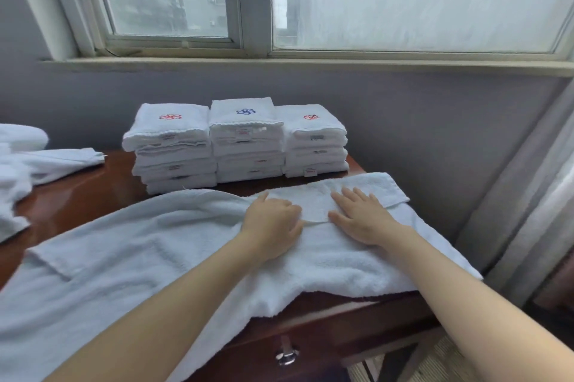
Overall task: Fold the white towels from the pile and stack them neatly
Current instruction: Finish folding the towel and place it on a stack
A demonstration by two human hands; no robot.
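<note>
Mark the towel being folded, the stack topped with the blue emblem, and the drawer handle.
towel being folded (pixel 149 245): head view, on its flat middle, left of the hands.
stack topped with the blue emblem (pixel 245 120): head view, on the top towel.
drawer handle (pixel 287 355): head view, on the metal pull.

We see a white towel (pixel 155 245) spread over the desk (pixel 93 192), right end folded; three folded stacks (pixel 239 145) behind; a loose pile (pixel 18 170) at its left.

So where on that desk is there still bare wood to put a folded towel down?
Bare wood shows left of the three stacks, between them and the unfolded pile. The front is crowded: the spread towel covers it, with the left hand and right hand on top.
</note>
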